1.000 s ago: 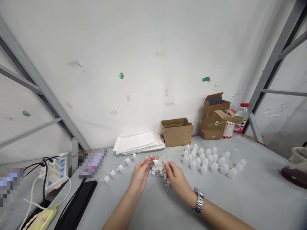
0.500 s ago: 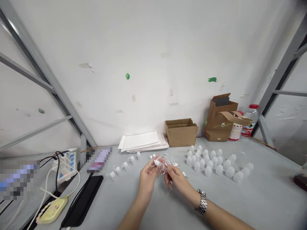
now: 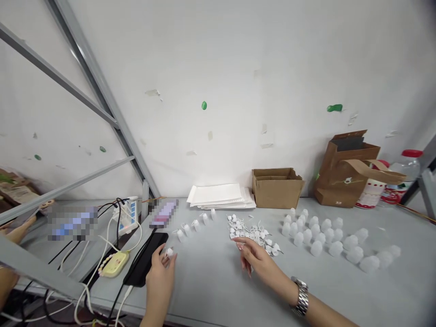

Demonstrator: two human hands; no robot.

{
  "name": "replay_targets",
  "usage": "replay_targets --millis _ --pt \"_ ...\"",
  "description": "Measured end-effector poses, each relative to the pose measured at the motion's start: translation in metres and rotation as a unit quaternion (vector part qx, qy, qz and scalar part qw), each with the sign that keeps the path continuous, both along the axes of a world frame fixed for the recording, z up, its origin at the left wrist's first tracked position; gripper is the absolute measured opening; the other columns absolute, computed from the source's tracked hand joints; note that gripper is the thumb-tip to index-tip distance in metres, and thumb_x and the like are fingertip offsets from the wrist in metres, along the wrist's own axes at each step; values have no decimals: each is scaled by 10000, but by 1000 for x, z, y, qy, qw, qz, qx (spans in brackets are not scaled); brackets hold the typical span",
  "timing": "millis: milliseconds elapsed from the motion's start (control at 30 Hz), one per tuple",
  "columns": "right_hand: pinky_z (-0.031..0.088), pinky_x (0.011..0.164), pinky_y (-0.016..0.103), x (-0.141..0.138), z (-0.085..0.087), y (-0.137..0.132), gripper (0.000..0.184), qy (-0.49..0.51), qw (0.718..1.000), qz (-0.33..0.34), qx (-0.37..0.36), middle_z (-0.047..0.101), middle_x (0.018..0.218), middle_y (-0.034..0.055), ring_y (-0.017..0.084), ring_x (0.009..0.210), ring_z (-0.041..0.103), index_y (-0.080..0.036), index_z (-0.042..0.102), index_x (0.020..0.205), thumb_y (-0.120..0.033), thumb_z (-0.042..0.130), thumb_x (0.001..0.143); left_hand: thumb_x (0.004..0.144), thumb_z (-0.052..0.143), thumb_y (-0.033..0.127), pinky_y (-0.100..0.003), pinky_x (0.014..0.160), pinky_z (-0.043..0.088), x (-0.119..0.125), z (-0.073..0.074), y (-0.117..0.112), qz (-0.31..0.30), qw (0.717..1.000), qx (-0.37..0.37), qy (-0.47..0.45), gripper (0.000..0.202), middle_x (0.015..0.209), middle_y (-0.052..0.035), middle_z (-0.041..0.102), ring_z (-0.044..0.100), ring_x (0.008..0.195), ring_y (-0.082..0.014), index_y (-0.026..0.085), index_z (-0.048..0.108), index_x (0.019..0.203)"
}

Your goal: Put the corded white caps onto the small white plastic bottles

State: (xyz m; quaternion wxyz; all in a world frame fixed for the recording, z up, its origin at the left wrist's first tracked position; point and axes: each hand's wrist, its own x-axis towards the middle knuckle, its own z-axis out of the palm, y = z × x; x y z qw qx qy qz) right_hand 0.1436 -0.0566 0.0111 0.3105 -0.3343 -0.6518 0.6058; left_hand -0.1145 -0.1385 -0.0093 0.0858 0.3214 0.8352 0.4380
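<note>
Pinching a small white-capped bottle [image 3: 169,251] between raised thumb and fingertips of the left hand [image 3: 160,274], with a row of similar bottles [image 3: 195,225] just beyond. Angling the right hand [image 3: 257,260] inward over the tabletop [image 3: 204,281], with fingers loosely bent, parted and apparently free, beside piled white caps [image 3: 255,235], with frosted bottles [image 3: 316,248] farther right; wearing a silver watch [image 3: 300,297].

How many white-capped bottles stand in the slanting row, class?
5: nearest bottle, second bottle, third bottle, fourth bottle and farthest bottle, slanting back towards the white envelopes. None seems hidden; the left hand grips a white cap.
</note>
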Motion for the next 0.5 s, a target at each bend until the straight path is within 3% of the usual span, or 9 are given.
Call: replay_targets --millis 300,500 --pt "395 440 205 0 -1 0 434 7 1000 -6 5 455 546 -50 98 481 463 -183 479 1085 -513 412 811 651 511 273 -335 749 475 -9 -1 29 -44 998 6 46 418 882 -114 670 637 842 -235 173 426 1048" --pt "391 445 205 1 -2 0 424 -5 1000 0 14 455 544 -55 89 457 445 -185 479 1081 -509 402 818 609 601 367 -354 792 457 -14 0 31 -50 997 26 46 621 990 -143 629 601 926 -256 136 385 1144"
